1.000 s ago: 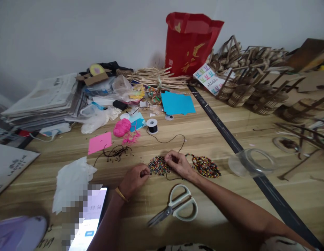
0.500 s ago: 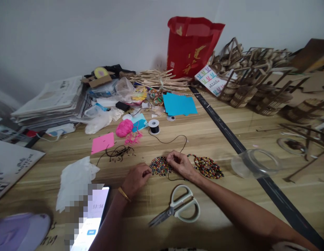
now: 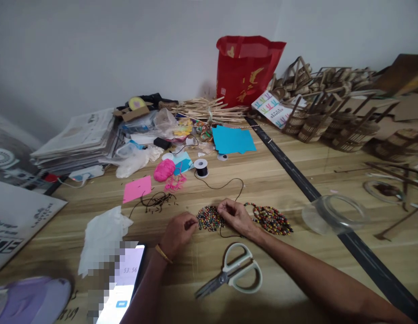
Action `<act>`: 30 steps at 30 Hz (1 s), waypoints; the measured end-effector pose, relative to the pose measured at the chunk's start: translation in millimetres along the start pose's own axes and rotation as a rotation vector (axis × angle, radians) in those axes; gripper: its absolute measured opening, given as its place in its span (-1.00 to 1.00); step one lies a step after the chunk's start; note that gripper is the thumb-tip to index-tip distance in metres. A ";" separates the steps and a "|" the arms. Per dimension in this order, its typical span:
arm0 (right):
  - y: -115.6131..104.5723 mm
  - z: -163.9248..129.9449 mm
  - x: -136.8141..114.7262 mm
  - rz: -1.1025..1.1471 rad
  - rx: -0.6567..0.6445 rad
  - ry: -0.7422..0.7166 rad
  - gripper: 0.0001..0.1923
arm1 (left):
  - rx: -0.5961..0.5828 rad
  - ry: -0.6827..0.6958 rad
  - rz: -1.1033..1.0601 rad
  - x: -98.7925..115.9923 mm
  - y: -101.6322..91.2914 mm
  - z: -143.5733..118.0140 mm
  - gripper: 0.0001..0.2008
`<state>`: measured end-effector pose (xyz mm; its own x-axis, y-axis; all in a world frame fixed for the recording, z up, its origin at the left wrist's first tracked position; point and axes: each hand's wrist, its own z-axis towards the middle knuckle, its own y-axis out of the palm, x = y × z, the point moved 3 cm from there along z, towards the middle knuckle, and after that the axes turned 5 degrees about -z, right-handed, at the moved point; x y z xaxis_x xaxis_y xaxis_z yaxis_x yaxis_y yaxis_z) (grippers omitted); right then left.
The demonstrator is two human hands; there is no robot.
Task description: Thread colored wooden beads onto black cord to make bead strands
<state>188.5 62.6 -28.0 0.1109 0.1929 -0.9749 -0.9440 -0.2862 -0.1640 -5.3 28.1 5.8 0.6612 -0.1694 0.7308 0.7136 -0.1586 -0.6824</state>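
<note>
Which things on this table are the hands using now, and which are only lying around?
In use:
left hand
right hand
loose beads
black cord
cord spool

Lying about:
scissors
pink paper
blue paper
red bag
newspapers

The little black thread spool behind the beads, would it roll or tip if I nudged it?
The spool stands on its flat end, so it probably slides rather than rolls. It looks light; its cord trails toward the right hand, so pulling might tip it.

A heap of small multicoloured beads (image 3: 209, 218) lies on the desk (image 3: 296, 180). A thin dark cord (image 3: 225, 184) curves from them to a black spool (image 3: 202, 167).
</note>
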 end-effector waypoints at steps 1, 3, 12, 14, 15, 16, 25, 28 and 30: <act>0.0 -0.3 -1.0 -0.007 0.002 -0.008 -0.79 | 0.028 -0.010 -0.026 -1.0 -0.4 0.5 -0.91; -0.2 -1.4 -3.4 -0.046 0.009 -0.036 -0.80 | 0.084 -0.039 -0.102 -3.4 -0.3 1.6 -0.91; -1.3 -11.8 -22.3 -0.387 0.051 -0.391 -0.89 | 0.152 -0.132 -0.594 6.9 13.7 3.8 -0.87; 1.1 -15.2 -29.8 -0.439 0.035 -0.443 -0.89 | 0.147 -0.162 -0.669 9.2 16.4 3.3 -0.86; 2.9 -17.0 -33.7 -0.461 0.023 -0.462 -0.88 | 0.144 -0.172 -0.700 9.3 17.6 3.2 -0.86; 4.9 -18.9 -37.3 -0.477 0.014 -0.476 -0.88 | 0.141 -0.179 -0.725 8.6 18.7 3.1 -0.86; 18.6 -28.3 -39.0 -0.454 -0.016 -0.440 -0.89 | 0.095 -0.163 -0.804 0.2 24.9 3.3 -0.87; 18.5 -28.0 -36.0 -0.441 -0.015 -0.429 -0.90 | 0.101 -0.175 -0.789 1.6 24.4 3.9 -0.87; 18.1 -27.6 -35.4 -0.437 -0.017 -0.428 -0.90 | 0.099 -0.181 -0.777 2.1 24.2 4.7 -0.86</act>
<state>176.1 24.7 -0.6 0.3487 0.6544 -0.6709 -0.8342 -0.1097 -0.5405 14.4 28.5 -9.1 -0.0120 0.1160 0.9932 0.9967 -0.0782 0.0212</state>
